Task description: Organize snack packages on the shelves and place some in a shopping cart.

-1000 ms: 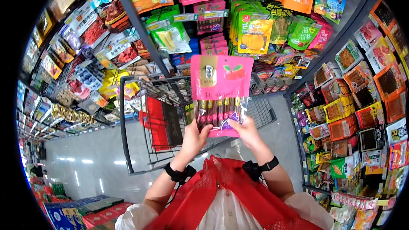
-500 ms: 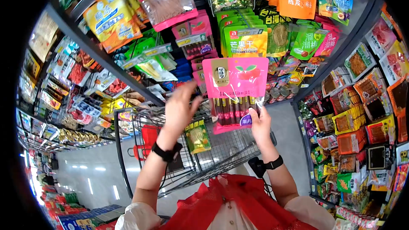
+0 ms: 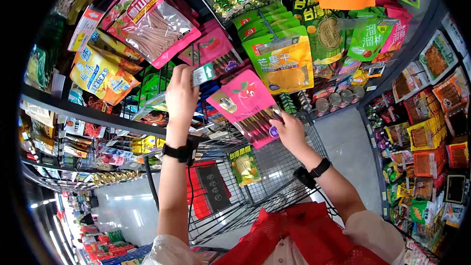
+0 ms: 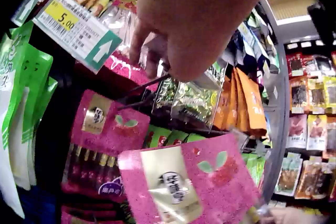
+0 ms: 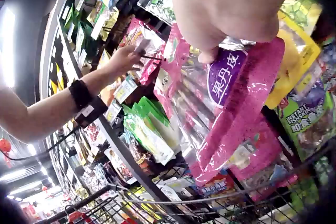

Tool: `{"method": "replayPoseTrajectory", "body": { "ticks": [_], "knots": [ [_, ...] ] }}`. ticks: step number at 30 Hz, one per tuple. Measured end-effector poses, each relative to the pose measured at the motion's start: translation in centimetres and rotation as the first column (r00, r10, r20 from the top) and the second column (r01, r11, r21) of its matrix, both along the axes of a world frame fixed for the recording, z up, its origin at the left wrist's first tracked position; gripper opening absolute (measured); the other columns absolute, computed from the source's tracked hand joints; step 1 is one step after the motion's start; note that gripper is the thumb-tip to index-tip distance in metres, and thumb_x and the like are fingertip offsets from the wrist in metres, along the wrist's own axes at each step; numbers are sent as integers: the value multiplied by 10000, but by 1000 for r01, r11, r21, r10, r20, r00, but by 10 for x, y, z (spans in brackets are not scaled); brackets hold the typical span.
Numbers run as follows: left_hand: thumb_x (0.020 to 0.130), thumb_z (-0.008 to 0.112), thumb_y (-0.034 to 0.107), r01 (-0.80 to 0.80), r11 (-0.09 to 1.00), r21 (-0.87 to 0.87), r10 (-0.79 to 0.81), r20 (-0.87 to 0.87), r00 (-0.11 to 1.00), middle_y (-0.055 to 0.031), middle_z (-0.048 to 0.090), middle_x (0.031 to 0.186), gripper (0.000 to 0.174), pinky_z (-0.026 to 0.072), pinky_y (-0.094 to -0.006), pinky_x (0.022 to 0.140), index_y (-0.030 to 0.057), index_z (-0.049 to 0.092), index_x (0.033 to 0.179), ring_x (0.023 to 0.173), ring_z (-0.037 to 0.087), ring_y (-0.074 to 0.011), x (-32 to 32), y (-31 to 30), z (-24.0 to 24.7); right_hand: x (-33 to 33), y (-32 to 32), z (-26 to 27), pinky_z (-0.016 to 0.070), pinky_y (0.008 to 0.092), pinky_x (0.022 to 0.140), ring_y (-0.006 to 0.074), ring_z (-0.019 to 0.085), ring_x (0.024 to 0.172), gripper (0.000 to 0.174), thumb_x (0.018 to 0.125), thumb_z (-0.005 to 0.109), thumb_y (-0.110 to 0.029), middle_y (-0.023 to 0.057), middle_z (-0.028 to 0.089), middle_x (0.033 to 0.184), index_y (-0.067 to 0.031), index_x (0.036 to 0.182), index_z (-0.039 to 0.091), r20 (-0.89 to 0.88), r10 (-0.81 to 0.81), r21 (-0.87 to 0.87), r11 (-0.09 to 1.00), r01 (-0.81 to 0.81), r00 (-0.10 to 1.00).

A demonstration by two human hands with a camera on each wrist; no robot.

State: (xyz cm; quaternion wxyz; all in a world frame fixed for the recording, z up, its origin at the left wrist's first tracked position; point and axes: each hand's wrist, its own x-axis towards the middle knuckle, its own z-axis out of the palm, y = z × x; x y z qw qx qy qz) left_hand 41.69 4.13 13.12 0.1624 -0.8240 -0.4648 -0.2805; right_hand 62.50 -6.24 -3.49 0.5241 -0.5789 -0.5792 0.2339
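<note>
My right hand [image 3: 291,132] pinches a pink pouch of fruit-leather sticks [image 3: 248,108] by its lower right edge, thumb on the front. The pouch has a clear window and a purple label, and it tilts in front of the rack. My left hand [image 3: 180,95] is raised to the rack, its fingers pinching the price tag [image 3: 203,73] at a hook's end. Behind that tag hang matching pink pouches [image 4: 105,140]. The left wrist view shows the hook's rods [image 4: 144,91] just below the left fingers.
Beneath the hands stands a wire shopping cart [image 3: 274,186] holding a green pouch [image 3: 244,166] and a red-and-black item [image 3: 211,186]. Dried mango pouches [image 3: 284,64] hang right of the pink ones. Another snack shelf [image 3: 427,142] lines the right side.
The left hand has let go of the pink pouch and gone up to the price tag. The right hand keeps the pouch, now tilted. The view has shifted closer to the rack.
</note>
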Motion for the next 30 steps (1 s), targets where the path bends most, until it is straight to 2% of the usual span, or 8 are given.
{"method": "replayPoseTrajectory", "body": {
  "ticks": [3, 9, 11, 15, 19, 21, 25, 30],
  "knots": [
    [655, 508, -90, 77, 990, -120, -66, 93, 993, -130, 502, 945, 306, 433, -350, 680, 30, 524, 936, 836, 518, -330, 1, -2, 14, -12, 35, 6, 415, 402, 510, 327, 551, 591, 195, 765, 573, -246, 132, 570, 648, -66, 837, 553, 41, 17, 66, 998, -19, 999],
    [661, 462, -117, 146, 982, -121, -142, 47, 989, -128, 508, 920, 322, 426, -386, 667, 35, 543, 934, 819, 525, -341, 5, 6, 20, -40, 78, 34, 409, 413, 510, 335, 550, 595, 202, 754, 587, -240, 146, 567, 639, -58, 824, 534, -21, 79, 66, 995, -77, 997],
    [627, 439, -143, 119, 983, -140, -115, 34, 993, -136, 507, 935, 344, 422, -361, 729, 10, 526, 923, 873, 511, -327, 7, 3, 20, -47, 85, 36, 406, 397, 520, 332, 561, 615, 237, 755, 599, -248, 155, 577, 661, -54, 882, 554, -26, 68, 14, 998, -68, 997],
    [620, 464, -144, 82, 984, -159, -83, 4, 997, -137, 487, 969, 379, 423, -358, 730, 11, 509, 963, 893, 499, -327, 4, 1, 16, -56, 85, 27, 401, 419, 516, 348, 545, 606, 233, 744, 606, -247, 155, 558, 622, -36, 804, 525, -61, 81, -11, 997, -82, 995],
    [643, 488, -134, 76, 980, -186, -62, 81, 995, -135, 467, 1008, 387, 432, -341, 720, 7, 502, 1003, 890, 503, -317, 1, -1, 5, -58, 74, 22, 372, 418, 464, 343, 530, 541, 254, 745, 611, -264, 141, 520, 541, -32, 749, 508, -154, 74, -31, 996, -80, 985],
    [598, 490, -119, 81, 987, -141, -68, 93, 993, -136, 469, 1007, 444, 419, -376, 760, 18, 494, 1020, 914, 489, -328, 0, -3, 1, -58, 71, 22, 361, 418, 441, 337, 524, 513, 272, 748, 606, -284, 139, 507, 515, -33, 745, 500, -151, 76, 0, 997, -77, 986],
    [637, 499, -128, 87, 986, -139, -71, 118, 990, -147, 461, 1027, 442, 449, -325, 715, 14, 480, 1055, 924, 497, -307, -4, -3, -8, -59, 73, 21, 360, 425, 433, 337, 524, 506, 285, 759, 592, -303, 146, 506, 514, -33, 789, 508, -102, 72, -8, 997, -73, 992],
    [629, 551, -83, 71, 989, -127, -65, 52, 997, -158, 465, 1055, 456, 411, -369, 809, 13, 465, 1067, 959, 480, -338, -6, -6, -6, -62, 73, 28, 404, 400, 478, 320, 558, 570, 344, 755, 595, -272, 163, 559, 605, -10, 969, 528, -71, 43, -35, 998, -46, 997]
  ]
}}
